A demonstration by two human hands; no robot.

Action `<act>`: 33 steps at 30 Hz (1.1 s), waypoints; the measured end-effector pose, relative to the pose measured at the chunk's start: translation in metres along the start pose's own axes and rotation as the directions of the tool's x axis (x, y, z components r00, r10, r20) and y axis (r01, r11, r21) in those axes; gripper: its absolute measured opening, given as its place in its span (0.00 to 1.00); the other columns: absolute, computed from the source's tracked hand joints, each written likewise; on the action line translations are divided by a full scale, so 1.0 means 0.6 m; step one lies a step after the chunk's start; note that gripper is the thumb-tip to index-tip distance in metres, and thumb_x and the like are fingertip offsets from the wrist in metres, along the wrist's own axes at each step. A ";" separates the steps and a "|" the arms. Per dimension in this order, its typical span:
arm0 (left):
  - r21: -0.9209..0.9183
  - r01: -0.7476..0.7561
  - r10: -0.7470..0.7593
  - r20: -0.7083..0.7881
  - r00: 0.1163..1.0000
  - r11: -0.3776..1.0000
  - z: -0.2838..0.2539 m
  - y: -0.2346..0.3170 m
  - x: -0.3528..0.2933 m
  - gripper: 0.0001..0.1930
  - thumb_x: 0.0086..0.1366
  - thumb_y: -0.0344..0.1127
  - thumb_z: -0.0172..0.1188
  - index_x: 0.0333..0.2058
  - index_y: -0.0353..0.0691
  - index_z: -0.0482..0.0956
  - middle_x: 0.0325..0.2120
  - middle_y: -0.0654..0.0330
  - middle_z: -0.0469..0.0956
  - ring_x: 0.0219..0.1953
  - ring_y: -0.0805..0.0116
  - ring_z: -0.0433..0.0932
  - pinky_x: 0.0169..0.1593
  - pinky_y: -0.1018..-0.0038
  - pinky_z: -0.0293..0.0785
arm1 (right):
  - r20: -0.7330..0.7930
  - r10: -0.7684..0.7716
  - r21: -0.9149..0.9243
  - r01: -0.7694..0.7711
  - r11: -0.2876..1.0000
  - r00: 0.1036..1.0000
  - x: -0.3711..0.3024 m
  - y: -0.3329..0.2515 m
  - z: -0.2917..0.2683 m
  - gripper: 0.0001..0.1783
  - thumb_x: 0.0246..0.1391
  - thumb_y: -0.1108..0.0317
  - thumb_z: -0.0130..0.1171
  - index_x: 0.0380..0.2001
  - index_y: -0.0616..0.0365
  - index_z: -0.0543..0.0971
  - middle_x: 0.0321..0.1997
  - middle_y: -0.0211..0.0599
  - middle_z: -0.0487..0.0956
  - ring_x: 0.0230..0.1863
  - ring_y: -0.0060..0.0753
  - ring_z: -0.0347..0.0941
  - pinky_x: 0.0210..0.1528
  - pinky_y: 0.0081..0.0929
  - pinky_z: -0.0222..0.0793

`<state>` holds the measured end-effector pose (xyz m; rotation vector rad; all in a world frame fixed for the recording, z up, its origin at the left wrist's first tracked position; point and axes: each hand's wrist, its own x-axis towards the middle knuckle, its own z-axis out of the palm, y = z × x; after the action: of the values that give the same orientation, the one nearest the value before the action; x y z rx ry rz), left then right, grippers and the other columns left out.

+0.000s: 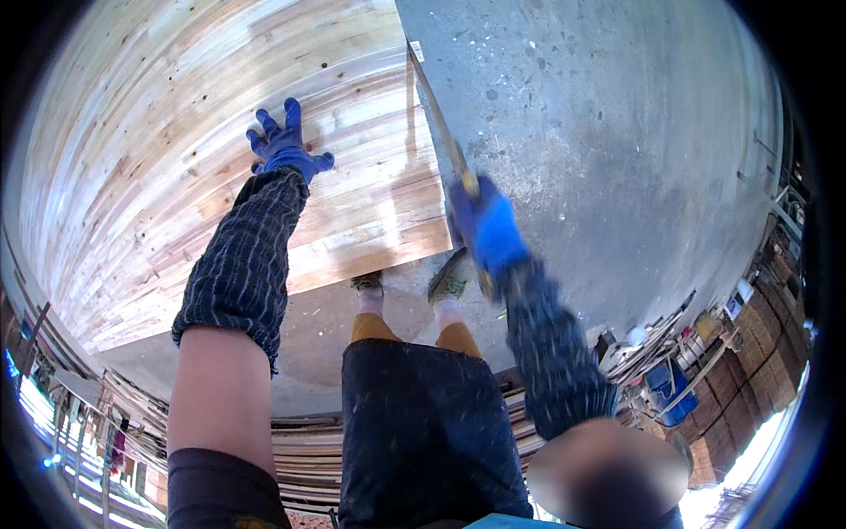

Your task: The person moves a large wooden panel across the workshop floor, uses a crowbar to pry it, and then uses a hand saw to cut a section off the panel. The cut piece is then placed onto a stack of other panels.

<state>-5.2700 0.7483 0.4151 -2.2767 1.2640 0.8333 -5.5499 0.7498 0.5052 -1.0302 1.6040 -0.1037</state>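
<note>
A large light-wood panel (352, 132) of joined strips fills the upper left. My left hand (286, 145), in a blue glove, rests flat on the panel with its fingers spread. My right hand (485, 220), also blue-gloved and smeared by motion, is closed around a long, thin, brownish stick-like tool (441, 115). The tool slants up and left from the fist toward the panel's right edge, where its far end meets a small white label (417, 51). Yellowish parts show just above and below the fist. Blur hides what kind of tool it is.
Grey, stained concrete floor (573, 159) lies right of the panel. My shoes (449, 280) stand at its near edge, below a dark apron (427, 432). Stacked wood strips (308, 450) lie behind me. A blue container (670, 388) and more timber are at the lower right.
</note>
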 end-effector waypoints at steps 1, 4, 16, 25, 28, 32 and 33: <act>-0.018 -0.019 0.019 -0.008 1.000 1.000 0.000 0.012 0.000 0.61 0.34 0.57 0.71 0.62 0.56 0.38 0.61 0.36 0.32 0.61 0.31 0.34 0.61 0.49 0.38 | 0.062 0.009 0.044 -0.012 0.999 0.998 0.038 -0.040 -0.008 0.14 0.54 0.62 0.50 0.34 0.63 0.71 0.20 0.45 0.74 0.22 0.32 0.73 0.23 0.31 0.68; -0.029 -0.014 0.015 0.010 1.000 0.999 0.004 0.013 -0.004 0.61 0.34 0.57 0.71 0.62 0.57 0.37 0.60 0.36 0.32 0.61 0.31 0.34 0.61 0.50 0.39 | 0.040 0.023 -0.024 -0.022 0.999 0.999 0.076 -0.023 0.011 0.14 0.53 0.61 0.50 0.34 0.63 0.71 0.22 0.49 0.75 0.23 0.39 0.75 0.23 0.34 0.68; -0.070 0.066 -0.063 0.053 0.997 0.995 -0.005 0.019 -0.004 0.60 0.34 0.55 0.72 0.61 0.67 0.37 0.63 0.47 0.29 0.63 0.38 0.32 0.54 0.36 0.47 | 0.018 0.015 -0.001 -0.015 1.000 1.000 0.065 -0.038 0.006 0.11 0.54 0.63 0.49 0.33 0.61 0.70 0.19 0.42 0.74 0.19 0.31 0.72 0.21 0.28 0.67; -0.015 0.082 -0.081 0.048 0.996 0.997 -0.001 0.004 0.004 0.60 0.33 0.58 0.71 0.61 0.68 0.37 0.62 0.46 0.30 0.63 0.37 0.33 0.55 0.38 0.47 | -0.033 -0.035 -0.195 0.028 0.980 0.999 0.010 0.035 -0.004 0.13 0.53 0.62 0.50 0.33 0.62 0.71 0.20 0.49 0.75 0.24 0.46 0.75 0.25 0.35 0.69; -0.049 0.052 -0.050 0.045 0.998 0.997 0.000 0.013 0.002 0.59 0.36 0.56 0.71 0.61 0.68 0.36 0.63 0.48 0.28 0.63 0.39 0.31 0.55 0.37 0.46 | 0.022 0.005 -0.131 -0.002 0.991 1.000 0.057 -0.061 -0.001 0.14 0.53 0.61 0.49 0.33 0.62 0.71 0.19 0.49 0.74 0.23 0.50 0.74 0.23 0.36 0.68; -0.056 0.042 -0.041 0.021 0.999 0.998 0.007 0.005 0.008 0.58 0.36 0.56 0.71 0.61 0.67 0.37 0.63 0.49 0.27 0.63 0.39 0.30 0.53 0.34 0.47 | -0.102 -0.030 -0.179 0.012 0.984 0.994 -0.038 0.098 -0.002 0.17 0.51 0.59 0.52 0.37 0.61 0.71 0.26 0.55 0.75 0.30 0.53 0.75 0.28 0.36 0.70; -0.046 0.074 -0.072 0.041 0.997 0.996 0.005 -0.003 -0.002 0.58 0.36 0.56 0.71 0.61 0.67 0.38 0.62 0.49 0.27 0.63 0.39 0.31 0.53 0.34 0.48 | -0.072 0.018 -0.142 -0.028 0.989 0.997 -0.071 0.107 -0.009 0.16 0.51 0.59 0.52 0.37 0.62 0.71 0.26 0.56 0.75 0.30 0.53 0.75 0.28 0.36 0.70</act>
<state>-5.2699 0.7518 0.4136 -2.3168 1.1480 0.8864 -5.5921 0.8140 0.5025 -1.1289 1.7064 -0.0090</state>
